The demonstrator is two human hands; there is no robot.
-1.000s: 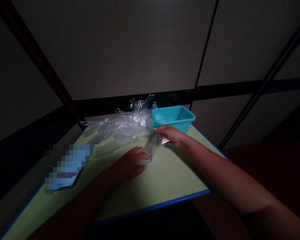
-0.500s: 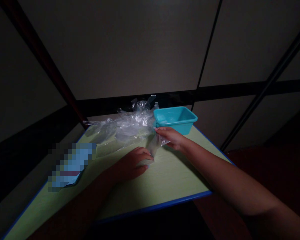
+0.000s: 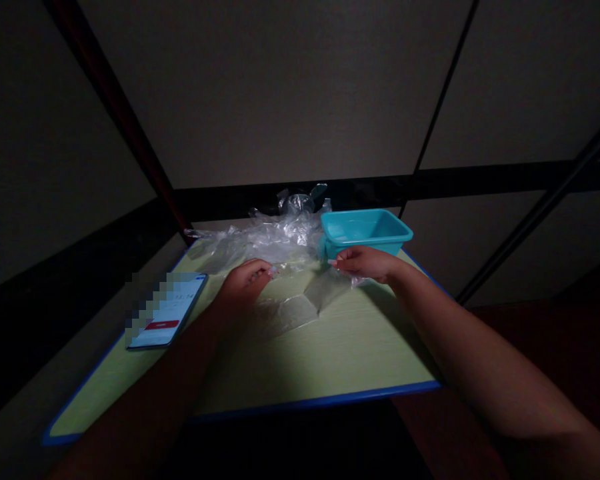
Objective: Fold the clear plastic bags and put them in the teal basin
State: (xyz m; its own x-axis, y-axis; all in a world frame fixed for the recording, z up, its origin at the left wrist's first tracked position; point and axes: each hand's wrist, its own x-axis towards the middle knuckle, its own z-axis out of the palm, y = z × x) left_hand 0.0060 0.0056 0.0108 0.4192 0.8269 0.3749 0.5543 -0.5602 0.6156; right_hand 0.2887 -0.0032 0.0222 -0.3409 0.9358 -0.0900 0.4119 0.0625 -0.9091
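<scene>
Up comes the left hand (image 3: 245, 280) in the head view, away from the near end of the clear plastic bag (image 3: 297, 312); its fingertips sit close together, grip impossible to tell! Over on the right hand (image 3: 365, 263), fingers stay pinched on the bag's far end, beside the turquoise tub (image 3: 367, 227), its length slanting left and nearer across the tabletop (image 3: 360, 353), right hand closest

I see the phone (image 3: 181, 312) partly blurred out; the right hand (image 3: 365, 263) hides some of the tub (image 3: 375, 242); both forearms (image 3: 460, 347) leave my view.
</scene>
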